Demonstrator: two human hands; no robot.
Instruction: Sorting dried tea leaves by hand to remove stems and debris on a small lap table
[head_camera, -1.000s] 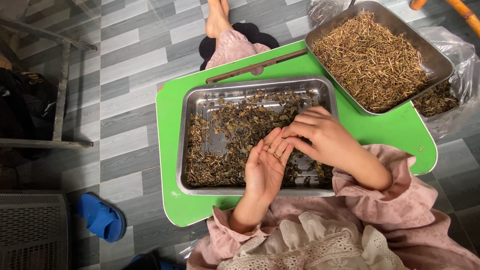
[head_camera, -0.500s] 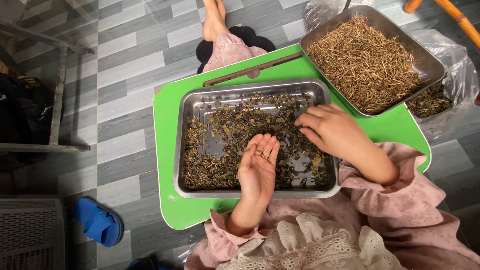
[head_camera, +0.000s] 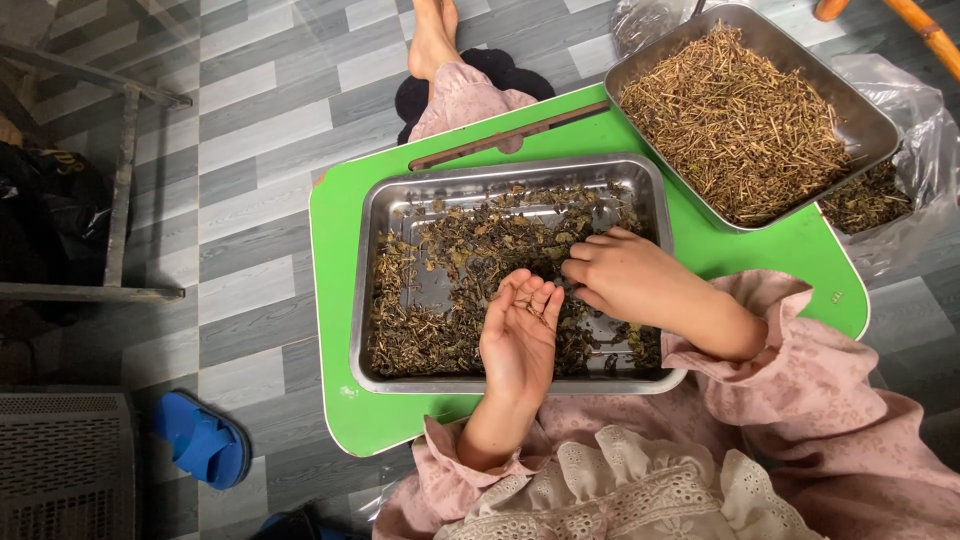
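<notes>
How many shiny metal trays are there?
2. One metal tray lies on the green table under both hands, holding dark dried leaves. The other tray sits at the table's far right corner, heaped with pale dry stems. No others show.

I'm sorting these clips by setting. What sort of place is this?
Probably a home floor used for sorting dried herbs: grey tiled floor, a low green table with a metal tray of dried leaves, and a blue sandal nearby.

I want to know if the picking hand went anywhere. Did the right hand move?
Yes. The right hand has slid away from the cupped left hand, toward the far right part of the steel tray, fingers down in the dried leaves.
</notes>
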